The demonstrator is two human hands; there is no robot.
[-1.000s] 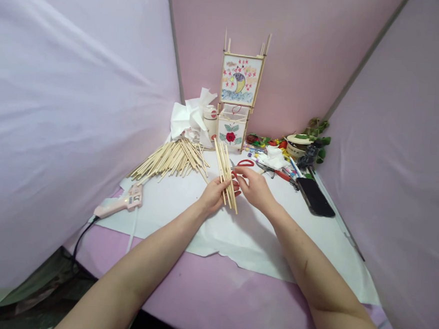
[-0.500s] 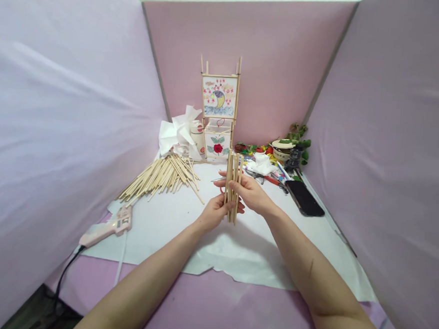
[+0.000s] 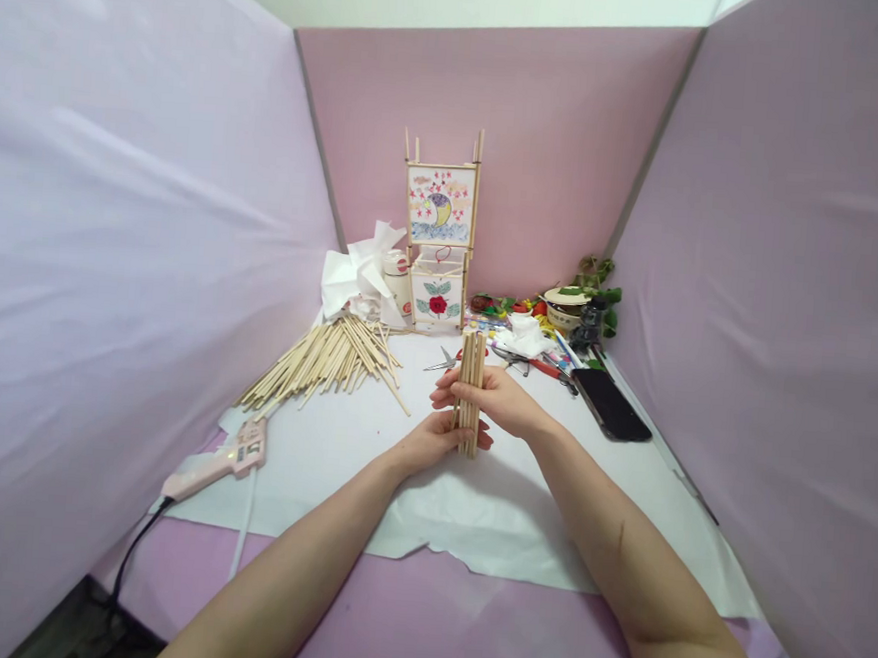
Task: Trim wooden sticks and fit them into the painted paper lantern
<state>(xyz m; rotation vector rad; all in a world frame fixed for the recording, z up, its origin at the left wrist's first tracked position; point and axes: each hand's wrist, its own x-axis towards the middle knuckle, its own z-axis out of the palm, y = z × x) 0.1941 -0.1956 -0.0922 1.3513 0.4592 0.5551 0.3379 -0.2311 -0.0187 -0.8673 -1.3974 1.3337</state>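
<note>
An upright bundle of thin wooden sticks (image 3: pixel 472 371) stands between my hands over the white sheet. My left hand (image 3: pixel 435 439) is closed around its lower part, thumb in front. Higher up, my right hand (image 3: pixel 491 395) grips the same bundle, with its thumb across the front and its fingers behind. The sticks' tops are roughly level and their lower ends point down at the sheet; whether they touch it I cannot tell. Just beyond the bundle lie scissors (image 3: pixel 443 360) with red handles, partly hidden by the sticks.
Loose sticks (image 3: pixel 323 361) are heaped at left, near a pink glue gun (image 3: pixel 223 462) with a cord. Behind stands a stick frame with drawings (image 3: pixel 441 209). Pliers (image 3: pixel 548 369), crumpled tissue (image 3: pixel 525 335), a black phone (image 3: pixel 612 405) and a bowl (image 3: pixel 563 308) are at right.
The sticks in my hands have become more even at the top and drawn into a tighter bundle. Both hands keep their hold, and the camera view has tilted slightly upward.
</note>
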